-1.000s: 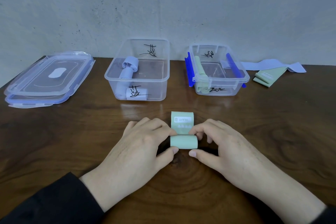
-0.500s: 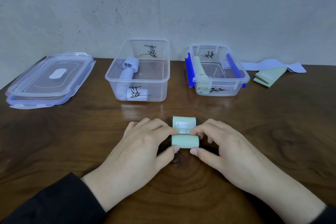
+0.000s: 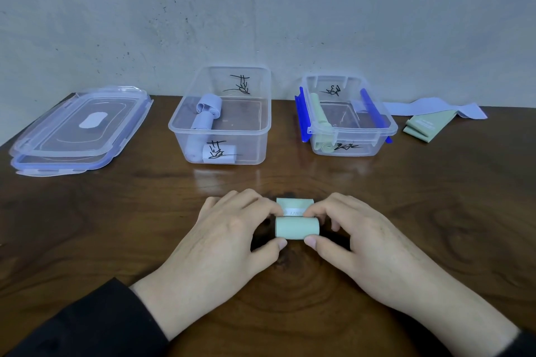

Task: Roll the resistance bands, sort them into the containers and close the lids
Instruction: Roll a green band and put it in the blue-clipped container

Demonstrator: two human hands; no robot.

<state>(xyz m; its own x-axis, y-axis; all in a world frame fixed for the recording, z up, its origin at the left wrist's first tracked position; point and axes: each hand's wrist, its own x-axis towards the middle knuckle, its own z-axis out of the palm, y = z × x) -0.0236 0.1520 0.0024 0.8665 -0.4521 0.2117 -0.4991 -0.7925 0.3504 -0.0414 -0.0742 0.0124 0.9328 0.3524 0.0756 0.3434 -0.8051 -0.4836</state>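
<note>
A pale green resistance band (image 3: 296, 227) lies on the wooden table in front of me, mostly rolled into a thick cylinder with a short flat tail beyond it. My left hand (image 3: 226, 240) pinches the roll's left end between thumb and fingers. My right hand (image 3: 359, 243) pinches its right end the same way. Behind stand two open clear containers: the left one (image 3: 220, 139) holds rolled lilac bands (image 3: 204, 116), the right one (image 3: 377, 127) with blue clips holds a rolled green band (image 3: 319, 119).
Two stacked clear lids (image 3: 78, 130) with blue trim lie at the far left. At the far right, a flat lilac band (image 3: 435, 107) and a folded green band (image 3: 426, 124) rest on the table by the wall.
Both hands have rolled the green band further away from me. The roll is thicker and the flat tail with its label is shorter.
</note>
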